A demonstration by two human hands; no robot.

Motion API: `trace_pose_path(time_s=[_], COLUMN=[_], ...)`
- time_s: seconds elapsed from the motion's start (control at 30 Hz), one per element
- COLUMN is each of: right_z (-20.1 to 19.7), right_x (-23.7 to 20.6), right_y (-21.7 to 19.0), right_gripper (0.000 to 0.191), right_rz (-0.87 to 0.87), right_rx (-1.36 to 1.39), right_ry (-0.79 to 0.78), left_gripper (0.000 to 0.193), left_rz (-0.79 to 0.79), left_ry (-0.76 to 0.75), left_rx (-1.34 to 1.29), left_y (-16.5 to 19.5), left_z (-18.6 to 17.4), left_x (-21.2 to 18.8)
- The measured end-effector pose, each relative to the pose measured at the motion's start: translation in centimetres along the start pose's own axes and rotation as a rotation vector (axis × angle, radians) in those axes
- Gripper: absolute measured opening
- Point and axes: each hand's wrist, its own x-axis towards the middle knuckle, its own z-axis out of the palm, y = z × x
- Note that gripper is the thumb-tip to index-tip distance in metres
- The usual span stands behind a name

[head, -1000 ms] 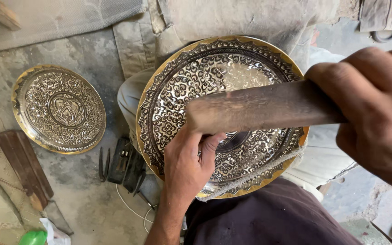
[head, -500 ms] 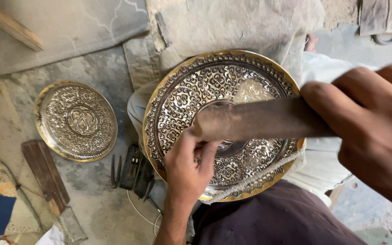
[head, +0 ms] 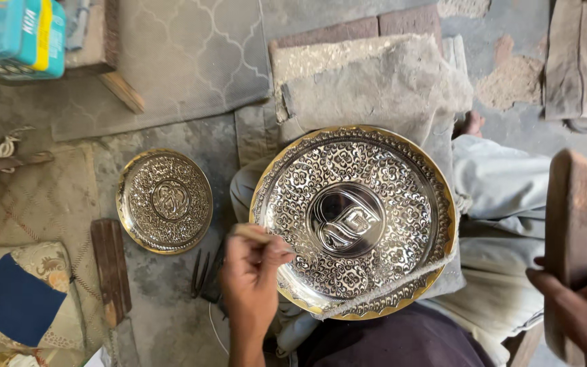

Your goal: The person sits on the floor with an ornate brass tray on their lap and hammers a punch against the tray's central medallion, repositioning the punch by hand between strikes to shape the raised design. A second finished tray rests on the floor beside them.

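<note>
Raised clear since the earlier frame, the wooden mallet [head: 570, 224] now stands upright at 3 o'clock, right hand [head: 579, 314] clamped around it. Left hand [head: 253, 282] fingers pinch a thin chisel [head: 261, 237] at the 8 o'clock rim of the engraved tray [head: 352, 221] resting on the lap. Keep the chisel steady; strike squarely.

Both hands, left hand [head: 249, 285] and right hand [head: 582, 316], are bare and ungloved. Forearms are sleeveless. The legs wear pale loose trousers [head: 511, 224]; a dark garment [head: 388, 340] covers the torso.
</note>
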Motion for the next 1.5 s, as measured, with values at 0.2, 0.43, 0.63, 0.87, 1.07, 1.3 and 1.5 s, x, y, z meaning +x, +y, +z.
trace_pose_path(time_s=[0.2,0.43,0.63,0.87,1.07,1.3,1.5], right_z=[-2.2,-0.1,1.3,3.4,4.2,4.8,4.9], right_x=[-1.8,-2.3,-2.0,-1.6,-0.4,0.7,0.4], right_y=[-7.8,-23.8,-32.8,-36.4,-35.6,-34.7,-35.5], right_gripper=[0.052,0.048,0.051,0.051,0.049,0.057,0.044], right_rz=[0.095,-0.297,-0.788,-0.961,-0.865,-1.163,-0.757], right_rx=[-0.339,-0.374,-0.460,-0.685,-0.869,-0.763,-0.497], right_ry=[0.016,-0.035,-0.112,-0.199,-0.300,-0.182,-0.331], left_gripper=[0.021,0.027,0.024,0.023,0.023,0.024,0.024], left_rz=[0.023,0.080,0.249,0.128,0.186,0.147,0.221], left_ry=[-0.142,-0.217,-0.265,-0.279,-0.290,-0.289,-0.294], left_rx=[0.269,0.457,0.486,0.459,0.477,0.517,0.483], left_y=[1.5,4.1,4.3,4.2,4.2,4.4,4.6], left_z=[3.9,3.5,2.7,1.8,1.4,1.3,1.1], left_x=[0.5,1.7,1.9,1.7,2.0,2.6,3.0])
